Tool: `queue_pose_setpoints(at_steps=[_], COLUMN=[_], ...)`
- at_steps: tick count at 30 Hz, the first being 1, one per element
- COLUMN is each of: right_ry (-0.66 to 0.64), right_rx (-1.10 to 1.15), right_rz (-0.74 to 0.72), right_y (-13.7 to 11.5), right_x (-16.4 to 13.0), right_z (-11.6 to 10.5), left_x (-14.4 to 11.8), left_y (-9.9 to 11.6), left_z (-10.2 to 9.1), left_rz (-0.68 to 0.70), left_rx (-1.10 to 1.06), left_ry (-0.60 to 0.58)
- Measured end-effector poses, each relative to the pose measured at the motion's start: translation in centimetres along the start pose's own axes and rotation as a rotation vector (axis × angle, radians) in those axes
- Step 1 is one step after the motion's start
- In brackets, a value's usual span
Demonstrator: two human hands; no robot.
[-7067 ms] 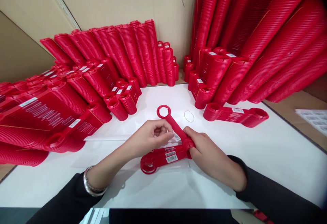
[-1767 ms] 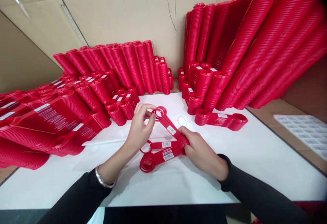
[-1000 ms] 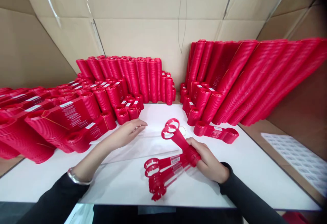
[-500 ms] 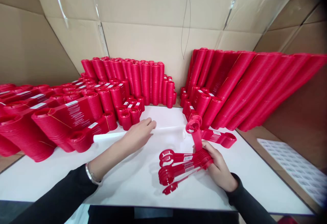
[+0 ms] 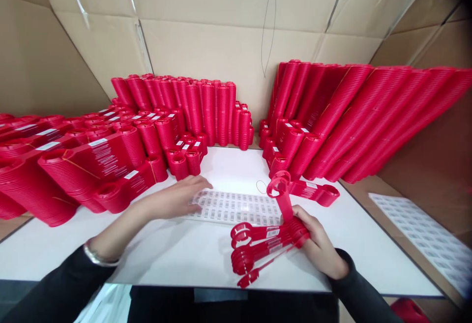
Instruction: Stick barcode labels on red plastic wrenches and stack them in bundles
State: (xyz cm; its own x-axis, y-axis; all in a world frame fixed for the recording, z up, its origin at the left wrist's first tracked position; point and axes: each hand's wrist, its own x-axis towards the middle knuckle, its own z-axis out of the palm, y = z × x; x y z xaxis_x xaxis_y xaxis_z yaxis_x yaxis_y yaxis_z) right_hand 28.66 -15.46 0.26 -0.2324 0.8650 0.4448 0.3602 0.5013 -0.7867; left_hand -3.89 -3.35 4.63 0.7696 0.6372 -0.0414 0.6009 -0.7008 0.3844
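Several red plastic wrenches fan out from our right hand, which clenches them at one end near the table's front edge; one wrench stands up from the bunch, the others lie spread leftward. Our left hand lies flat and unclenched, fingertips on a sheet of barcode labels just beyond the wrenches. Stacks of red wrenches crowd the table's left, back and right.
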Motion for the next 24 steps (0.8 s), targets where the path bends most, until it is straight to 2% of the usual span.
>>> queue_pose_setpoints(at_steps=[4,7,12,18,21,24], right_ry=[-0.107,-0.150,-0.263,-0.427,-0.416,-0.403], right_rx=[-0.044,-0.070,-0.121,-0.074,-0.048,-0.014], right_rz=[0.054,0.060,-0.002,-0.023,-0.004,0.019], right_y=[-0.2,-0.1,-1.2,-2.9,-2.4,-1.7], right_x=[0.2,0.6,2.1,6.3,7.8,8.1], right_z=[0.3,0.8,1.9,4.2,5.1,5.4], left_x=[-3.1,-4.1,-2.4,1.6,2.9,3.3], left_y=[-3.4,-4.1,-2.2,1.2,1.3,0.7], left_z=[-0.9,-0.1,1.5,3.5,4.5,5.0], left_rz=[-0.119,-0.113,-0.024,0.134,0.105,0.057], left_rx=[-0.076,-0.142,-0.120,-0.066,-0.065,-0.241], left_ry=[-0.045,-0.032,0.029,0.109,0.150,0.205])
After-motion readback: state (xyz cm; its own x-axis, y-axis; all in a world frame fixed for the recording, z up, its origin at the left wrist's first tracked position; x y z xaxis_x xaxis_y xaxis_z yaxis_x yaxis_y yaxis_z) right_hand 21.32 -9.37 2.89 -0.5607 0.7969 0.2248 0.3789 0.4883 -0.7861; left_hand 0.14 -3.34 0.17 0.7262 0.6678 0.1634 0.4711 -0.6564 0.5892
